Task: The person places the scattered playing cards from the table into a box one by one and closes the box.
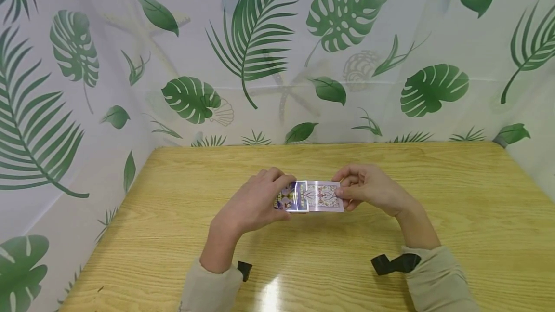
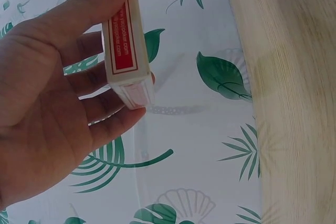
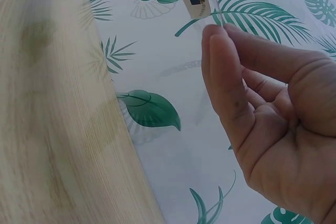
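My left hand [image 1: 256, 202] grips a playing card box [image 1: 297, 197] around its left end, thumb on the near side and fingers over the far side. In the left wrist view the box [image 2: 122, 45] shows a red and white narrow side with printed lettering. From its right end sticks out a playing card [image 1: 320, 195] with an ornate floral back. My right hand [image 1: 375, 189] pinches the card's outer end between thumb and fingers. Seen edge-on in the right wrist view, the card is a thin line between the fingertips [image 3: 218, 31]. How many cards are pinched, I cannot tell.
Both hands are above a light wood-grain table [image 1: 303, 264]. A white cloth [image 1: 277, 61] printed with green leaves hangs behind it and along the sides. Black straps [image 1: 396, 264] show at the sleeve cuffs.
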`<state>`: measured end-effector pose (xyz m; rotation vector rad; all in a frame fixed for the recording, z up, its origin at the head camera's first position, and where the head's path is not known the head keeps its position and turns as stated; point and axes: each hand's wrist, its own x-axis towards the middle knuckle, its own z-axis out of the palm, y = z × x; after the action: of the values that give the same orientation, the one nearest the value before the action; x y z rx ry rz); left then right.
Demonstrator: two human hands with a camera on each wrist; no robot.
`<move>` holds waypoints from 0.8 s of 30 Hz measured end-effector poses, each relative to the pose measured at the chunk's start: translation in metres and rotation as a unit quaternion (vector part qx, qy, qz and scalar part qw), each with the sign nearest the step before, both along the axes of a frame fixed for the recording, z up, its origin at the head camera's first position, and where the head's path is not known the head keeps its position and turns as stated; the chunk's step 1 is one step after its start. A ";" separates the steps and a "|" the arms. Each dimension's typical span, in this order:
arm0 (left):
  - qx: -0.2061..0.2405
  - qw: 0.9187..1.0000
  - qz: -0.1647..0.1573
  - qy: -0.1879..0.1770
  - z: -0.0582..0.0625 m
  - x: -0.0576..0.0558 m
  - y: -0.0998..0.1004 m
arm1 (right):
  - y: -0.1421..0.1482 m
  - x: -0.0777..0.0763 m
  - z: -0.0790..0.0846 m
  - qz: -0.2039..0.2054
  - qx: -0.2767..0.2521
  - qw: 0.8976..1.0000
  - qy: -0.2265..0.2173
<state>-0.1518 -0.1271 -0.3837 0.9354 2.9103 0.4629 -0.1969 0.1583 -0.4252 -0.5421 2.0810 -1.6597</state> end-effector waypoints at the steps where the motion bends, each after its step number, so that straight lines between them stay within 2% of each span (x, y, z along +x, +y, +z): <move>1: 0.000 1.000 0.000 0.001 0.000 0.000 0.000 | 0.000 0.000 0.000 0.001 0.001 1.000 0.001; 14: -0.002 1.000 0.000 0.008 -0.001 0.001 0.001 | -0.004 0.000 -0.002 0.015 -0.011 1.000 0.000; 24: 0.004 1.000 0.001 0.015 -0.001 0.001 0.001 | -0.006 0.001 0.000 0.012 0.014 1.000 0.014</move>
<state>-0.1506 -0.1257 -0.3851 0.9483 2.9392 0.4652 -0.1962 0.1522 -0.4256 -0.5815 2.1056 -1.6171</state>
